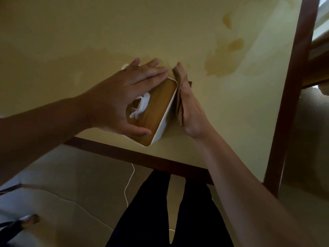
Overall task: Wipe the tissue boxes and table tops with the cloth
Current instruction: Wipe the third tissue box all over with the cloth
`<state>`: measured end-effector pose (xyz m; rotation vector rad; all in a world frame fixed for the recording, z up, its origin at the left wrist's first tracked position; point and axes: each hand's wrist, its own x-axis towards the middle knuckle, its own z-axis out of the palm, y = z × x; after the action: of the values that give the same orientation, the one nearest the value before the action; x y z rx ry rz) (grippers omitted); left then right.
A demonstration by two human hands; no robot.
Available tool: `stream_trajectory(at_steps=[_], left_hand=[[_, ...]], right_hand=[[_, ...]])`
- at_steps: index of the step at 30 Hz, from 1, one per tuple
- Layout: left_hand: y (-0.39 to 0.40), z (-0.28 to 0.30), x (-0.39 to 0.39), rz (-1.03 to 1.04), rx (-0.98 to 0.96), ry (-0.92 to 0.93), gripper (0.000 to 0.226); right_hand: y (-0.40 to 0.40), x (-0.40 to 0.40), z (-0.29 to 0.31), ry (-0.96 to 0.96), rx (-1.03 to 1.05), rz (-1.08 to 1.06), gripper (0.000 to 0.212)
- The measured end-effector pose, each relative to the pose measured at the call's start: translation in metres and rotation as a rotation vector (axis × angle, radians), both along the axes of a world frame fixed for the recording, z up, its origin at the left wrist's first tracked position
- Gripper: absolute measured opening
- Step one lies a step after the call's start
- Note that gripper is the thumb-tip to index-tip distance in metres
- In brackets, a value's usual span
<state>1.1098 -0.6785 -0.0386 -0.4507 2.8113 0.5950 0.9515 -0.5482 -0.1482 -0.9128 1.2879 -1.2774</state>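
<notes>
The tissue box (156, 111), white-walled with a wooden lid and a tuft of tissue (140, 106) showing through its slot, sits near the front edge of the yellow-green table top (89, 41), just below the frame's centre. The left hand (122, 97) spans the lid from nine o'clock, fingers stretched fairly straight over the far end and thumb curled against the near end, so it holds the box in place. The right hand (188, 107) stands at three o'clock of the box, palm flat and fingers straight, pressing a folded brown cloth (179, 97) against the box's right side wall. The main risk, as I judge it, is the box sliding or tipping toward seven o'clock, off the dark wooden rim (142, 157), if the sideways push outweighs the left hand's hold. The thumb near the slot could also snag the tissue and drag it out. Dark stains (220, 57) lie at one o'clock; a cloth that picks them up could smear grime onto the white wall. A white cable (129, 182) hangs at six o'clock and could catch a foot.
</notes>
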Motion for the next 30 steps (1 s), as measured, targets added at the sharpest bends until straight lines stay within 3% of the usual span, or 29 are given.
stream_trajectory(at_steps=[2, 5, 9, 13, 23, 27, 30], left_hand=[[0.021, 0.001, 0.003, 0.283, -0.012, 0.082, 0.116], [0.065, -0.004, -0.006, 0.863, -0.032, 0.115, 0.119], [0.091, -0.022, -0.021, 1.022, -0.077, 0.051, 0.124], [0.086, -0.03, -0.016, 0.964, -0.117, 0.192, 0.109], [0.07, -0.029, 0.005, 0.299, -0.152, 0.132, 0.109], [0.07, -0.028, 0.003, 0.254, -0.164, 0.151, 0.109], [0.07, -0.029, 0.003, 0.259, -0.159, 0.147, 0.109]], right_hand=[[0.0, 0.0, 0.003, -0.003, 0.012, 0.006, 0.037], [0.003, -0.005, 0.007, -0.006, 0.021, 0.029, 0.038], [0.008, -0.008, 0.006, -0.055, 0.016, 0.065, 0.038], [0.026, -0.01, 0.006, -0.021, 0.051, 0.087, 0.041], [0.1, 0.007, 0.015, -0.193, 0.177, 0.141, 0.069], [0.105, 0.012, 0.016, -0.161, 0.184, 0.112, 0.069], [0.087, 0.014, 0.01, -0.292, 0.145, 0.069, 0.067]])
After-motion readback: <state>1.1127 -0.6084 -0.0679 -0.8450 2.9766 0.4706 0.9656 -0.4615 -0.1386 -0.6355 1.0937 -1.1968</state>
